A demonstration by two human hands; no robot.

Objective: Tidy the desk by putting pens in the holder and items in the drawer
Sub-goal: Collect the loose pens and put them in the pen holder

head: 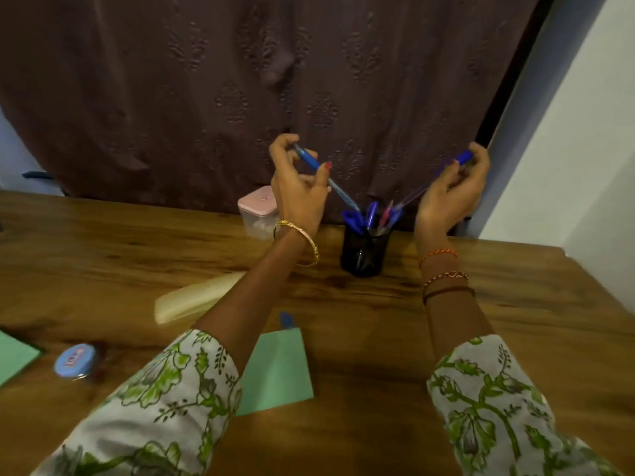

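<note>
A black mesh pen holder (364,250) stands at the back middle of the wooden desk (498,304), with several blue pens and a pink one in it. My left hand (299,187) pinches a blue pen (340,190) that slants down with its tip at the holder's rim. My right hand (453,190) grips another blue pen (415,194) by its capped end, tip angled down toward the holder from the right.
A pink-lidded clear box (256,214) stands left of the holder. A cream pad (192,297), green paper sheets (278,369), a small blue item (287,319) and a blue-lidded jar (75,362) lie on the desk. A brown curtain (240,80) hangs behind.
</note>
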